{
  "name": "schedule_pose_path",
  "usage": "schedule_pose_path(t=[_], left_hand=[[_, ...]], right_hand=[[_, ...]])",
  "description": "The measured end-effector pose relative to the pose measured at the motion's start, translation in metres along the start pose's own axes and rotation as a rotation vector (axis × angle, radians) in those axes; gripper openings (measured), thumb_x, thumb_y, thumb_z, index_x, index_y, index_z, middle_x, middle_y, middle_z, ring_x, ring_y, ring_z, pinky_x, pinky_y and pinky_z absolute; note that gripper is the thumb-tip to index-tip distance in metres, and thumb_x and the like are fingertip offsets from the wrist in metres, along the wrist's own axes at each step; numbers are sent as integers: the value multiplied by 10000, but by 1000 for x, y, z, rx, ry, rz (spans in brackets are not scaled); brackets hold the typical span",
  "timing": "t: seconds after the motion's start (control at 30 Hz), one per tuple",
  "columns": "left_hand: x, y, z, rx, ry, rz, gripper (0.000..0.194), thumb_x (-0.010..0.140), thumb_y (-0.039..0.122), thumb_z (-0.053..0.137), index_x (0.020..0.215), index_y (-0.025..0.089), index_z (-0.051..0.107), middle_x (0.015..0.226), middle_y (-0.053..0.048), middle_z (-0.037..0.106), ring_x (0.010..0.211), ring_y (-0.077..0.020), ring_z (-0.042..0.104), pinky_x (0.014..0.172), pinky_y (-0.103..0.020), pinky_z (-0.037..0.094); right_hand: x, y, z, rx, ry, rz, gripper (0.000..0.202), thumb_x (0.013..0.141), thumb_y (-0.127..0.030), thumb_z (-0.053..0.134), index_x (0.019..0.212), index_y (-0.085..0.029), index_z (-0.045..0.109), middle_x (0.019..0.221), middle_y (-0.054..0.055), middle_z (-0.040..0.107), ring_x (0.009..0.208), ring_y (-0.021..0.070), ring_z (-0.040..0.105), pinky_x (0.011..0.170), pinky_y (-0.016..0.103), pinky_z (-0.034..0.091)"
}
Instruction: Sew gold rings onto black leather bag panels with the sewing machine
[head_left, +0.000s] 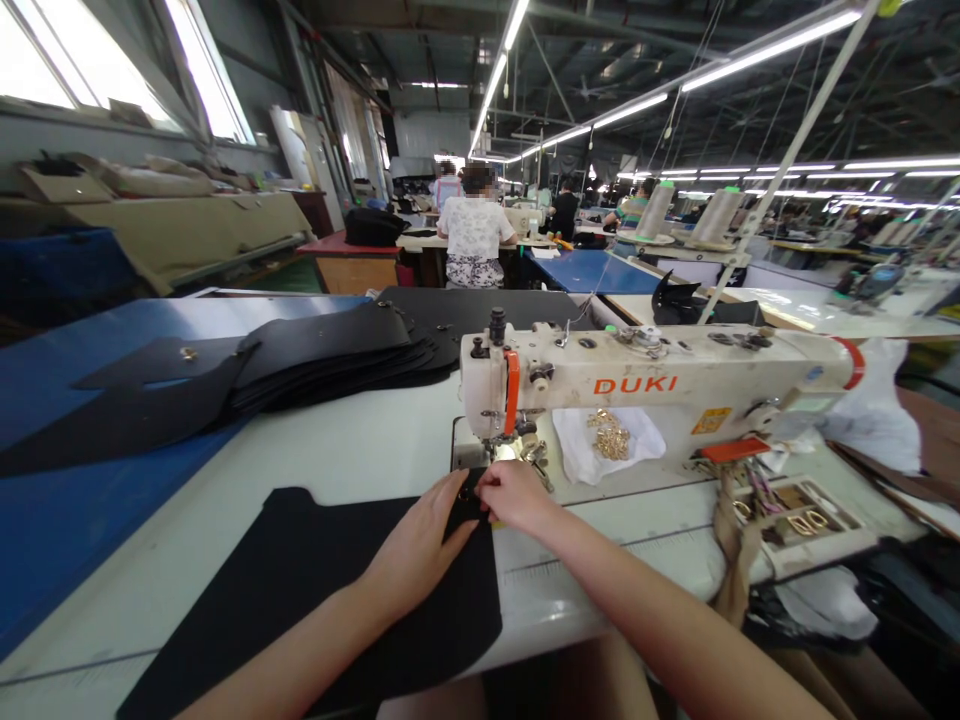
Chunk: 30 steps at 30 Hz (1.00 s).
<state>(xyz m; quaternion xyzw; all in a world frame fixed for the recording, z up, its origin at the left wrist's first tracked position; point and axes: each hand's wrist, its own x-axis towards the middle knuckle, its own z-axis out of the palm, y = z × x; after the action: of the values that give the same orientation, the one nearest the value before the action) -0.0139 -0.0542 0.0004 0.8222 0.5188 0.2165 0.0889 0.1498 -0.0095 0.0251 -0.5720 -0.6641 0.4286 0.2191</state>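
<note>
A large black cut panel (pixel 337 580) lies on the pale table in front of the sewing machine (pixel 645 375), its upper corner close to the needle area. My left hand (pixel 420 535) rests flat on this panel, fingers stretched toward the needle and thumb spread apart. Beside it, my right hand (pixel 514 495) is closed in a pinch at the panel's corner; what sits between its fingertips is hidden. Between the two hands a small gold-coloured ring (pixel 464 493) shows on the black material. The presser foot area is just beyond my fingertips.
Stacked black panels (pixel 337 350) lie at the left over a blue surface (pixel 45 560). Gold hardware (pixel 609 438) lies on white plastic behind the machine arm. At right stands a small tray (pixel 814 520) with metal rings. A person (pixel 476 230) sits ahead.
</note>
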Motion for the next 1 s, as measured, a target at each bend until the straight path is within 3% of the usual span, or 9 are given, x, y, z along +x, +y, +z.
schedule_pose_path(t=[0.13,0.3,0.6,1.0], left_hand=[[9,0,-4,-16,133,137,213,892,241,435,1050,188,568,1050,-83,663,987,-208,638,899,-373,531],[19,1,-1,6,241,227,230,907,175,389,833,178,607,845,-58,676,794,-166,658,746,-290,570],[20,5,4,60,300,261,246,907,151,386,788,158,601,803,-68,665,762,-165,637,741,-300,562],[23,7,3,143,246,267,223,852,84,409,740,176,578,753,-46,645,722,-164,613,704,-296,545]], right_hand=[[3,-1,0,-68,-22,45,135,726,-130,536,671,-170,653,589,4,660,493,115,622,473,179,419],[7,-6,-2,-120,-74,101,146,719,-143,517,705,-162,661,623,24,690,501,128,643,473,177,438],[11,-9,-4,-176,-122,121,168,708,-128,501,753,-157,660,720,51,724,578,148,680,501,184,460],[13,-6,-6,-190,-146,78,171,771,-161,498,724,-142,661,664,57,705,541,142,663,477,183,446]])
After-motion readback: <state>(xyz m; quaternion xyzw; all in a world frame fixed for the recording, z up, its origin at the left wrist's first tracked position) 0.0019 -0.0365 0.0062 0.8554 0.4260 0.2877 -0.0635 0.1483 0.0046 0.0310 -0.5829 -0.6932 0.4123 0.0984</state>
